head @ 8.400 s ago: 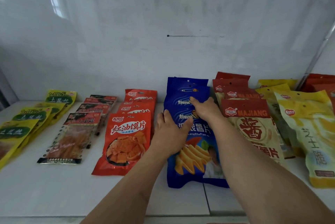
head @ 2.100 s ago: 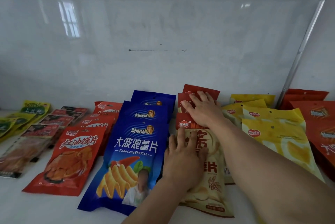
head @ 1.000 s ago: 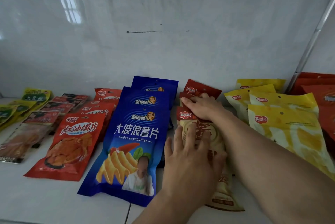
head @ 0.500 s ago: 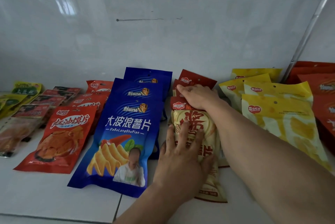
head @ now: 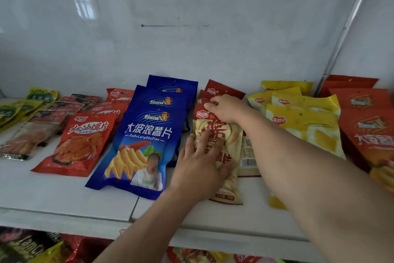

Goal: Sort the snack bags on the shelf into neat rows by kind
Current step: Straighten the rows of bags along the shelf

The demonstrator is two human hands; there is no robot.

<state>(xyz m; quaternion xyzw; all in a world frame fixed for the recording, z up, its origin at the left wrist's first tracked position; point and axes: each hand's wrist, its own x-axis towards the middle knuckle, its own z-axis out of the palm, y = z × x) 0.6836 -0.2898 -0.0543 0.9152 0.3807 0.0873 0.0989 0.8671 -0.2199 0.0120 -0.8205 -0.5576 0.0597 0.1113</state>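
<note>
The step in hand is the squaring of the cream-and-red bag row [head: 231, 145], which lies on the shelf [head: 64, 198] between the blue bag row [head: 147, 135] and the yellow bag row [head: 302, 122]. The left hand [head: 200, 169] rests flat on the front bag of this row, its fingers straight and spread, pressing and not gripping. The right hand [head: 227, 108] reaches to the rear of the same row; its fingers curl over the red top edges of the bags behind, and appear to pinch one of them, though the contact is partly hidden. The front bag lies slightly askew, and a bag beneath it shows a barcode at its right edge, so the row is judged not yet aligned. Rows further left, namely the red-orange bags [head: 81, 141], the dark clear-fronted bags [head: 42, 126] and the green-yellow bags [head: 19, 109], appear ordered; an orange-red row [head: 366, 126] lies at the far right. The next move calls for drawing the rear bags into line behind the front one, with the left hand steadying the stack so that the neighbouring blue row is not displaced.
</note>
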